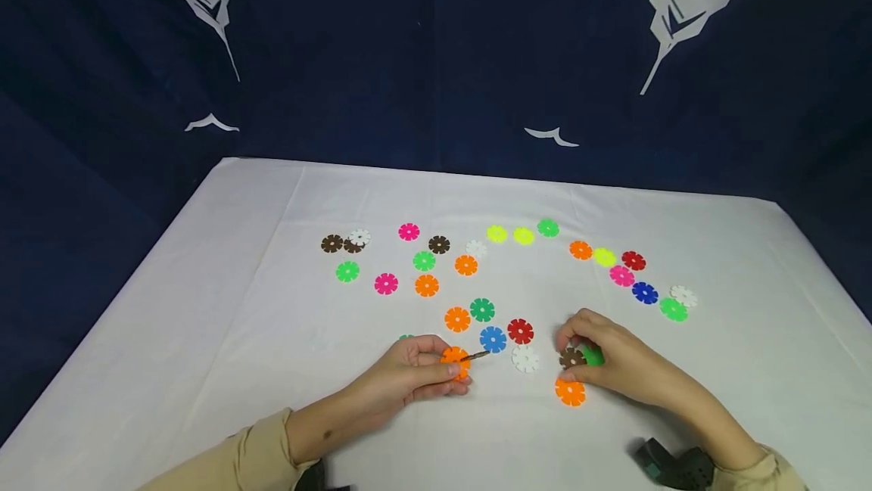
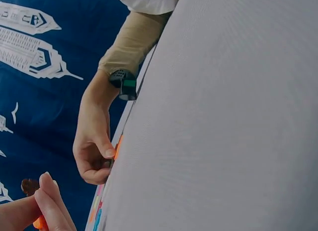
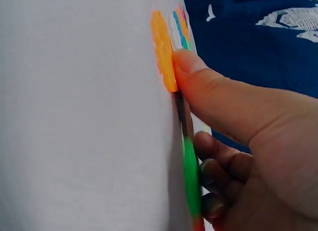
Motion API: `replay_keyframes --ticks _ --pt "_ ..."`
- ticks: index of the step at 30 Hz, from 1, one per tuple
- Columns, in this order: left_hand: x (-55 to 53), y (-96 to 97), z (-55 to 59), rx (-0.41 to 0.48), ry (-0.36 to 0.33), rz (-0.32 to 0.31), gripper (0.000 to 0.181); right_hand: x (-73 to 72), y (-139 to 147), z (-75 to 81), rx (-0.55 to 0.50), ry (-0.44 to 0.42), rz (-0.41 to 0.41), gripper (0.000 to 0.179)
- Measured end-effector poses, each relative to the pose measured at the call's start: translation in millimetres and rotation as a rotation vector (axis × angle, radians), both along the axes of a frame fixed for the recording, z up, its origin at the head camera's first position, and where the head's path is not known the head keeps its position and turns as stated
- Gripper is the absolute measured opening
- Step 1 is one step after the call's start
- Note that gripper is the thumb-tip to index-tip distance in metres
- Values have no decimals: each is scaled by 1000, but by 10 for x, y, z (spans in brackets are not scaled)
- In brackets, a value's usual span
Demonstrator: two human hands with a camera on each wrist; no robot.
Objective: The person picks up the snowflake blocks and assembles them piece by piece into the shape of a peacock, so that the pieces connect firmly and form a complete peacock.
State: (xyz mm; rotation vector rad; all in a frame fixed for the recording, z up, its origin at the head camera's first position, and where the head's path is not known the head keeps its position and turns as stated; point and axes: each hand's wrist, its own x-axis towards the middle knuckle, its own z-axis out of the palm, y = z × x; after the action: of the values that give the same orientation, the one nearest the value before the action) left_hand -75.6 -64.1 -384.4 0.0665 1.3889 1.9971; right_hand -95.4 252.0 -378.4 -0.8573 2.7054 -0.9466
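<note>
My left hand (image 1: 415, 377), raised a little in front of me, pinches an orange notched plastic disc (image 1: 451, 355) between thumb and fingers. A brown disc (image 1: 479, 355) sticks out of it edge-on, apparently slotted into it; the left wrist view shows part of this brown disc (image 2: 30, 187) beyond the fingertips. My right hand (image 1: 623, 361) is down at the table, thumb and curled fingers around another brown disc (image 1: 572, 358). Beside that lie a green disc (image 1: 593, 355), partly under the hand, and an orange disc (image 1: 570, 393) by the thumb.
The white-covered table (image 1: 272, 370) carries several loose discs. Between the hands lie a blue disc (image 1: 493, 340), a red disc (image 1: 521, 331) and a white disc (image 1: 525, 359). Others are scattered farther back. A dark blue curtain (image 1: 381, 60) hangs behind. Dark devices sit at both wrists.
</note>
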Motion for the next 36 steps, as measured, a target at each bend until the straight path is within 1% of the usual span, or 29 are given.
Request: replay_keyframes --ticks 3,8,11,20,30,36 --pt "1 1 -2 -8 15 -4 10 -29 56 -11 -31 29 55 32" --pt "6 -5 -10 -9 35 -21 11 -75 189 -4 -101 77 152 36" --pt "7 -14 -17 -11 46 -32 11 -108 223 -20 -118 91 181 33" --pt "14 -32 -31 -30 46 -39 11 -164 235 -57 -119 77 160 33" --pt "27 -12 -47 -2 56 -69 13 -174 472 -17 -98 48 174 38" --pt "20 2 -23 -6 46 -81 13 -168 616 -5 -89 57 160 38"
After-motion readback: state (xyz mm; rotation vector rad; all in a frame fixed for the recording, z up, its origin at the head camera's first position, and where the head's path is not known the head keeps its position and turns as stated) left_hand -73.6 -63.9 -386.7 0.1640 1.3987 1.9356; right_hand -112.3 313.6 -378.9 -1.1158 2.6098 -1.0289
